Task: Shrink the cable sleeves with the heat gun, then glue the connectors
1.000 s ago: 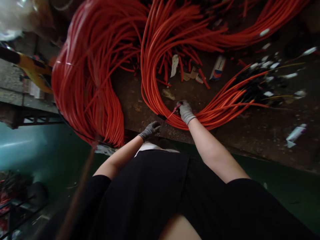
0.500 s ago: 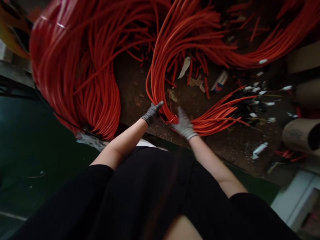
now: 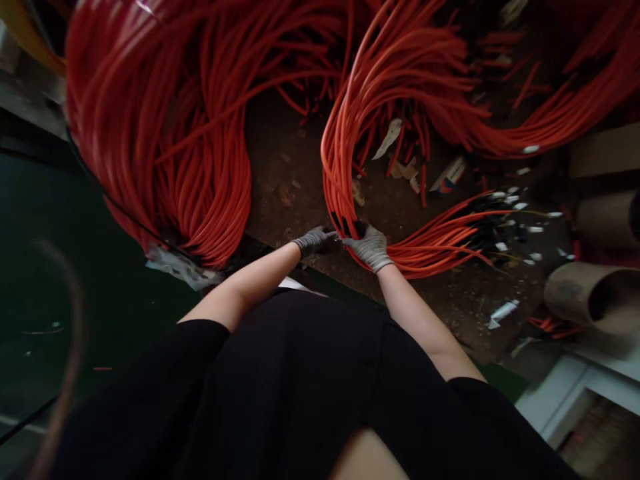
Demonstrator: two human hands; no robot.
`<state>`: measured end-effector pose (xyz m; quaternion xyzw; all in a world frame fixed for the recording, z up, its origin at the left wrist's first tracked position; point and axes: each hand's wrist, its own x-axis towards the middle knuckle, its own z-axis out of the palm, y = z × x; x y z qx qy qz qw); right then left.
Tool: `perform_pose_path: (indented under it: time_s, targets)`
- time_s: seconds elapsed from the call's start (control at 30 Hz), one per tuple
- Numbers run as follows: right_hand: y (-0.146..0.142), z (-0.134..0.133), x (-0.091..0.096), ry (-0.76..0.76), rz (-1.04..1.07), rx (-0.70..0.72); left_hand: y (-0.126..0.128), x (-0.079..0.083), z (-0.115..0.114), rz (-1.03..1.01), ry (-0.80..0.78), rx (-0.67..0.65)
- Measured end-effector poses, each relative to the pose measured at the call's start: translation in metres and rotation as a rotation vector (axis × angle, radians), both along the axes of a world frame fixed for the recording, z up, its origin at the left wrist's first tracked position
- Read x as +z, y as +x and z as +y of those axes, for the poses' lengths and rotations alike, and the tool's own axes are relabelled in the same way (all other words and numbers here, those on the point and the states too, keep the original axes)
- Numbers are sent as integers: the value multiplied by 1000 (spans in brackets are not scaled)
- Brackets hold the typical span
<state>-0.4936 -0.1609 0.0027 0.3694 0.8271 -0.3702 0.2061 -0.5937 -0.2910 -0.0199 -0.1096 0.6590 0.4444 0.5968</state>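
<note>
I have the grey-gloved right hand (image 3: 373, 249) wrapped round the curved orange cable bundle (image 3: 340, 167); beside it, the grey-gloved left hand (image 3: 315, 241) half-curls, hold unclear.

Grey-gloved right hand (image 3: 369, 249): now curled over the curved orange cable bundle (image 3: 340, 153)
Grey-gloved left hand (image 3: 317, 241): drawn nearer the body, beside it
Black bands (image 3: 345, 224): more show

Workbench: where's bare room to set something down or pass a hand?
Workbench: the widest patch, small scraps aside, lies between the large orange cable coil and the curved cable bundle. A smaller one sits inside the bundle's bend, between the small printed box and the right hand. Crowded: around the cut cable ends and the white connectors.
</note>
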Motion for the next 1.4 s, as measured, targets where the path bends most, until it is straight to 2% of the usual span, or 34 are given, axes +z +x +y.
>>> perform_pose_path:
  time_s: [0.07,0.17,0.23,0.33,0.37,0.43,0.53,0.6,0.67,0.73,0.87,0.93,1.03,1.13,1.2,1.23,1.33,1.37,1.4]
  targets:
    - [2,1,1,-79,44,-40,18,-8,8,-10,-7,26]
    - [12,26,8,-247,294,-180,16,-15,6,2,-18,23]
    - [23,51,17,-151,460,-297,3,-13,-12,8,-17,-6]
    - [43,68,28,131,423,-303,-17,3,-54,-6,-16,-24]
    - [47,63,30,157,364,-239,-21,10,-68,-12,-17,-17]
    - [49,40,28,111,248,-38,-25,25,-91,-37,-8,36]
    - [34,-4,18,68,117,221,-26,42,-107,-127,43,177]
    - [21,-20,13,105,81,237,-27,49,-110,-188,89,236]
    - [11,-24,12,171,80,218,-29,54,-111,-204,116,254]
    - [5,-24,16,190,101,259,-32,59,-113,-187,118,262]
    - [2,-41,21,-49,-78,539,-32,64,-116,-153,101,269]
    - [0,-55,17,-122,-153,567,-30,65,-118,-159,92,284]
    - [-10,-68,12,-148,-122,498,-31,70,-124,-159,105,326]
    - [-36,-69,24,-246,-10,426,-41,82,-129,-134,199,364]
    - [-65,-67,44,-400,132,345,-53,95,-127,-145,330,316]
    - [-81,-65,56,-519,236,245,-60,103,-124,-162,398,265]
    - [-134,-60,100,-944,592,-206,-85,125,-111,-151,551,112]
    - [-151,-58,114,-1060,685,-312,-95,132,-108,-105,586,85]
    - [-166,-56,128,-1140,750,-347,-106,138,-105,-38,609,66]
